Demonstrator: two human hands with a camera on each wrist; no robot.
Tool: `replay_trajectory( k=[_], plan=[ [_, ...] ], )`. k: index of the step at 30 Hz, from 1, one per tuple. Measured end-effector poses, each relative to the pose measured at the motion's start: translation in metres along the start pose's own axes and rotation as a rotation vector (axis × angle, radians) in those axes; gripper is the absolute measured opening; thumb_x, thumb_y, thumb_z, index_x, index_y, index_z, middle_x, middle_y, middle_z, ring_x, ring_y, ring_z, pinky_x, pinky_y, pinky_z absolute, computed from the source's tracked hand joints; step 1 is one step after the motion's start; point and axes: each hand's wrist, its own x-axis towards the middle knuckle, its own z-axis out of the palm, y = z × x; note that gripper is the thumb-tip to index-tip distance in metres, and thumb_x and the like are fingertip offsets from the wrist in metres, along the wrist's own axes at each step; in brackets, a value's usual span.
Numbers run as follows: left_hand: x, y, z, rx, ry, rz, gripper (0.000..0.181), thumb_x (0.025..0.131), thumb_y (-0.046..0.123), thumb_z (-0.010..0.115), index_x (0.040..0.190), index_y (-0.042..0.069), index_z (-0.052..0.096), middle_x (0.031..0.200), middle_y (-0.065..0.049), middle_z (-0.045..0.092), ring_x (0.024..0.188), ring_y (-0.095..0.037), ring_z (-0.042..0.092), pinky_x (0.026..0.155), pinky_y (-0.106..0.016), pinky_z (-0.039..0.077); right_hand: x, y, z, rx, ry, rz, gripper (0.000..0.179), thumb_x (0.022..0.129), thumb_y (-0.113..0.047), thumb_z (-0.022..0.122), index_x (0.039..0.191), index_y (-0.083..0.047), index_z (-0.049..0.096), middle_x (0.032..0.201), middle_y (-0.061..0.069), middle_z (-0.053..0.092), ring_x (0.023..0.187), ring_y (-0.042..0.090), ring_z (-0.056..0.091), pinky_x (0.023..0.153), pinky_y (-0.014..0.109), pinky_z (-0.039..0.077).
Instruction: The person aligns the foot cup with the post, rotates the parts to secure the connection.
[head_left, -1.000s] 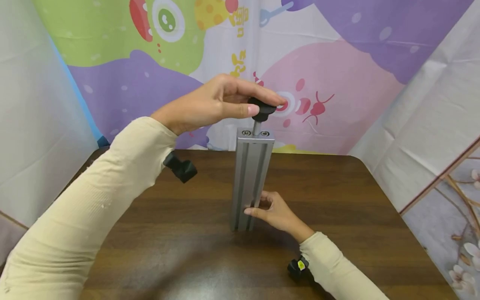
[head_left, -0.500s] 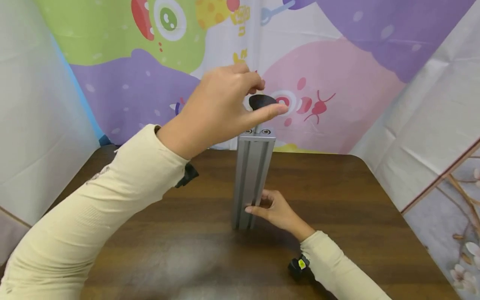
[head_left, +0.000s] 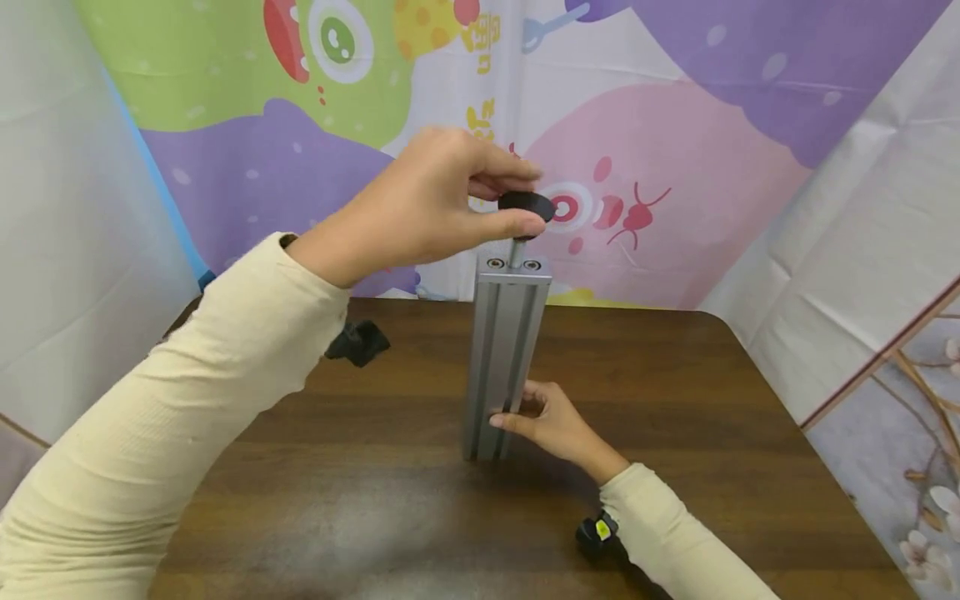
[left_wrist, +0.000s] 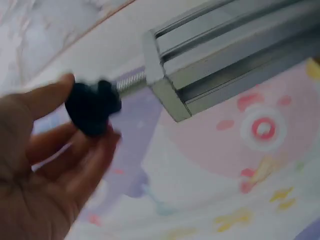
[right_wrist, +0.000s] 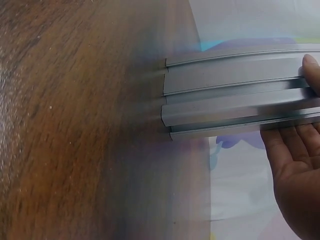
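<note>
A grey aluminium profile (head_left: 506,350) stands upright on the table, with long slots down its sides. From its top plate (head_left: 514,274), between two screws, rises a threaded stud (left_wrist: 132,83) that carries a black levelling foot (head_left: 517,202). My left hand (head_left: 423,200) pinches the rim of this foot, thumb on the near side and fingers beyond it; the left wrist view shows a length of bare thread between foot and plate. Low on the profile, my right hand (head_left: 558,425) grips it from the right, thumb on the near face and fingers partly hidden behind.
The dark brown wooden table (head_left: 360,475) lies beneath. A cartoon-printed curtain (head_left: 637,150) hangs behind it, and white cloth walls (head_left: 810,242) flank both sides. Black camera mounts (head_left: 596,533) sit at the wrists.
My left hand rolled over at the foot, its fingers lifting off the rim and then closing round it again. My right hand and the profile stayed put.
</note>
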Motion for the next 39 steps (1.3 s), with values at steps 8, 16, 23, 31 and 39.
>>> replay_trajectory(
  k=[8,16,23,31,39],
  plan=[
    [-0.001,-0.035,0.002,-0.737,-0.131,-0.059,0.049,0.091,0.001,0.062,0.138,0.003,0.05,0.132,-0.007,0.06,0.117,-0.019,0.059,0.101,-0.032,0.045,0.0,-0.005,0.0,0.003,-0.004,-0.016,0.024,0.084,-0.008,0.073,0.105,0.003,0.068,0.098,0.014,0.072,0.089,0.015,0.068,0.079,0.029,0.054],
    [-0.002,-0.032,0.002,-0.697,-0.154,-0.029,0.046,0.095,0.006,0.058,0.139,0.004,0.049,0.135,-0.005,0.057,0.123,-0.016,0.055,0.105,-0.031,0.041,0.0,-0.005,0.001,-0.001,-0.01,-0.02,0.024,0.084,-0.006,0.072,0.105,0.004,0.067,0.098,0.015,0.072,0.088,0.014,0.068,0.078,0.028,0.054],
    [-0.003,-0.005,0.014,0.12,0.161,-0.006,0.047,0.087,0.042,0.068,0.109,0.001,0.066,0.104,-0.007,0.068,0.094,-0.016,0.063,0.086,-0.026,0.048,0.001,-0.003,0.0,0.015,-0.017,-0.024,0.025,0.085,-0.007,0.071,0.107,0.004,0.066,0.1,0.016,0.071,0.089,0.015,0.068,0.078,0.028,0.055],
    [-0.002,0.008,0.028,0.484,0.372,0.107,0.055,0.082,0.052,0.07,0.07,0.0,0.058,0.068,-0.008,0.05,0.061,-0.022,0.046,0.057,-0.032,0.04,0.0,-0.003,0.0,0.054,-0.023,-0.024,0.024,0.085,-0.004,0.071,0.107,0.005,0.066,0.1,0.017,0.07,0.089,0.014,0.068,0.077,0.029,0.055],
    [0.001,0.002,0.0,0.037,0.022,-0.038,0.033,0.087,0.027,0.071,0.109,0.003,0.072,0.101,-0.004,0.071,0.091,-0.011,0.065,0.083,-0.021,0.05,0.0,-0.001,0.001,0.046,-0.012,-0.023,0.024,0.085,-0.004,0.071,0.106,0.005,0.066,0.099,0.017,0.071,0.088,0.014,0.068,0.078,0.029,0.055]
  ],
)
